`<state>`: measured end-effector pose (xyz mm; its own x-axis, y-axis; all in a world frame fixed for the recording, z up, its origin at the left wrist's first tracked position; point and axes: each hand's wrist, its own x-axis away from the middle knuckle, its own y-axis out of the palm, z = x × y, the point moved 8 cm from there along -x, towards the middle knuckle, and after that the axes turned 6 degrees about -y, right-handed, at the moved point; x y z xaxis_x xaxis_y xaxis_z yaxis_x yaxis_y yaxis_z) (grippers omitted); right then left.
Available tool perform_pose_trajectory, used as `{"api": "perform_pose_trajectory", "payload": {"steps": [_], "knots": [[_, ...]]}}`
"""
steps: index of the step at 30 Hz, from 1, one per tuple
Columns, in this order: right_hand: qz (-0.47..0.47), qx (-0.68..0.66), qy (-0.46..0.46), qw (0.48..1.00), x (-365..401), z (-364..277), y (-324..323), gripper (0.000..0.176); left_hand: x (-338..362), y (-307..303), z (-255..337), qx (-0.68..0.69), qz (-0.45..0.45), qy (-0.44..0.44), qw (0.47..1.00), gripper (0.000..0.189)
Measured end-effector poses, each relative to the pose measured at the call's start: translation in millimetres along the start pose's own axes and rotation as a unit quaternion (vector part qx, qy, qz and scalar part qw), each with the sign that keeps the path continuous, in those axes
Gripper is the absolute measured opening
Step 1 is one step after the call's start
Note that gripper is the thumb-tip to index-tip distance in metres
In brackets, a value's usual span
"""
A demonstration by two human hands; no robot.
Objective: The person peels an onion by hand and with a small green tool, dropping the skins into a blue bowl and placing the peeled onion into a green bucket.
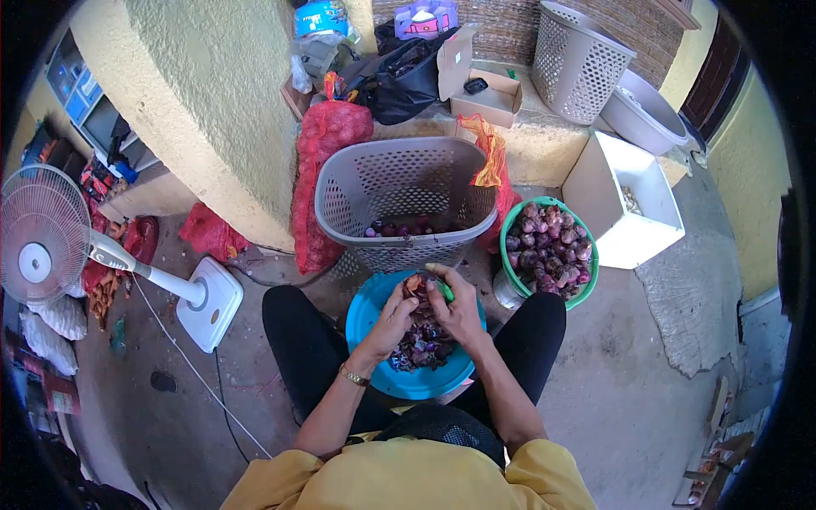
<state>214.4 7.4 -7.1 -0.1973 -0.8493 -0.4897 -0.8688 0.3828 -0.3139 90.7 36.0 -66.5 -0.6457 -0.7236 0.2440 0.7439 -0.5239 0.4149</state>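
Observation:
Over a blue basin [360,308] between my knees, my left hand [391,321] is closed round a red onion [416,286] with loose brown skin. My right hand [459,313] is closed on a small knife [445,291]; its green handle shows between the fingers, and the blade is hidden. Both hands are close together at the onion. Dark onion skins [418,350] lie in the basin below them. Just ahead stands a grey perforated basket [340,204] with several purple onions [406,228] at its bottom. To the right, unpeeled red onions [548,246] fill a green-rimmed basket [590,284].
Red mesh sacks [321,195] flank the grey basket. A white open box [620,212] stands at right, below another perforated basket [578,64] on the ledge. A white fan [204,297] is at left, with cords across the floor.

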Motion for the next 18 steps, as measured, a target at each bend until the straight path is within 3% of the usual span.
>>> {"api": "perform_pose_trajectory", "payload": {"steps": [2, 6, 11, 15, 18], "knots": [[-0.029, -0.059, 0.038, 0.997, -1, 0, -3, 0.034, 0, 0, -1, 0.023, 0.001, 0.014, 1.0, 0.041], [-0.044, -0.058, -0.014, 0.997, -3, -6, -5, 0.035, -1, 2, 7, -0.017, 0.014, 0.04, 0.999, 0.044], [-0.044, -0.024, -0.01, 0.999, -1, -6, -6, 0.035, -1, 4, 20, -0.195, 0.06, 0.092, 0.975, 0.042], [-0.074, -0.021, 0.021, 0.997, 2, 6, -1, 0.036, -6, 0, 2, -0.107, 0.059, 0.064, 0.991, 0.042], [-0.116, -0.04, -0.012, 0.992, 1, 2, 0, 0.035, -3, -2, 13, -0.217, 0.086, 0.103, 0.967, 0.043]]}}
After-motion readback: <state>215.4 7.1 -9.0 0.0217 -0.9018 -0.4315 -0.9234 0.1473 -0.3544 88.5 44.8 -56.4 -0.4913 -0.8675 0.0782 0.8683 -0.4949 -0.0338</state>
